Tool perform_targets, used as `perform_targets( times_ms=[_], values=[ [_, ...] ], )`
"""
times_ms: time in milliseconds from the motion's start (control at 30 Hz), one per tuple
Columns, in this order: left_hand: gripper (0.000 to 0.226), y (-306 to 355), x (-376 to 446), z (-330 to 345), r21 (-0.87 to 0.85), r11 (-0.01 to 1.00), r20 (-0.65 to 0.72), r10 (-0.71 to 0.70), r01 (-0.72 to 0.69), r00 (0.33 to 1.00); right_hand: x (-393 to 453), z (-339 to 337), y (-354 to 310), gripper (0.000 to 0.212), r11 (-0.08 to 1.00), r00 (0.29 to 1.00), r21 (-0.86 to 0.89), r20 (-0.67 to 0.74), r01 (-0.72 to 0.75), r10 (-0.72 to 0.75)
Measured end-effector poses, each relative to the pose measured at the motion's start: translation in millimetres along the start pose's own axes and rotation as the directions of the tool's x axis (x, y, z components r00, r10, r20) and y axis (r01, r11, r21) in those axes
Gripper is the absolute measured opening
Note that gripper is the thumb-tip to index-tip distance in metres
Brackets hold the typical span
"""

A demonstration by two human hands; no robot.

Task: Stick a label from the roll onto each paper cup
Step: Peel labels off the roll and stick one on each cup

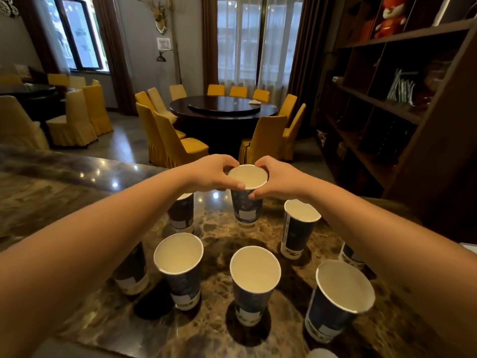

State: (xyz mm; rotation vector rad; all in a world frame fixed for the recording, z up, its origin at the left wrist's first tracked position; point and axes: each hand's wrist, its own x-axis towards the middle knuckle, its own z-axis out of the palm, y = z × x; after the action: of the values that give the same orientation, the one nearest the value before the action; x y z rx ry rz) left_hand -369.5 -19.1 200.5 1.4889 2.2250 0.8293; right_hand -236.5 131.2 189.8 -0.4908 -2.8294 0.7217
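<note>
Far paper cup (246, 200) upright between both hands, left hand (210, 173) and right hand (280, 178) fingers curled pinching its rim, arms outstretched.

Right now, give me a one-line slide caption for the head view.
Both hands, left hand and right hand, grip the rim of one paper cup above a marble counter of open cups.
</note>
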Motion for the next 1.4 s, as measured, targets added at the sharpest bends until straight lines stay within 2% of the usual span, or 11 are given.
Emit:
perform_targets(
  times_ms=[200,367,500,833,1033,1200,1333,1400],
  values=[
    [0.070,-26,30,20,0.335,0.942,0.100,-0.065,0.028,0.993,36,38,8,0.091,0.971,0.972,-0.218,0.191,-0.097,0.140],
    [0.068,-41,43,26,0.454,0.891,0.159,-0.105,0.022,0.982,53,56,9,0.076,0.936,0.943,-0.336,0.266,-0.106,0.202],
    [0.063,-51,44,25,0.482,0.876,0.185,-0.109,0.006,0.977,58,62,10,0.077,0.928,0.941,-0.359,0.271,-0.098,0.205],
    [0.073,-41,36,33,0.505,0.863,0.168,-0.123,0.022,0.978,47,56,9,0.095,0.907,0.934,-0.415,0.294,-0.068,0.205],
    [0.075,-21,28,32,0.542,0.839,0.106,-0.121,0.044,0.987,22,39,8,0.076,0.897,0.976,-0.441,0.200,0.008,0.090],
    [0.077,15,4,24,0.511,0.859,0.073,-0.073,0.025,0.995,-31,5,6,0.069,0.896,0.988,-0.445,0.137,-0.004,0.072],
    [0.070,62,-47,24,0.373,0.921,0.011,0.114,-0.110,0.993,-101,-21,-5,0.069,0.932,0.999,-0.361,-0.038,0.008,-0.023],
    [0.064,81,-91,34,0.294,0.928,-0.053,0.256,-0.230,0.965,-148,-27,-11,0.064,0.960,0.985,-0.277,-0.146,0.048,-0.091]
  ],
)
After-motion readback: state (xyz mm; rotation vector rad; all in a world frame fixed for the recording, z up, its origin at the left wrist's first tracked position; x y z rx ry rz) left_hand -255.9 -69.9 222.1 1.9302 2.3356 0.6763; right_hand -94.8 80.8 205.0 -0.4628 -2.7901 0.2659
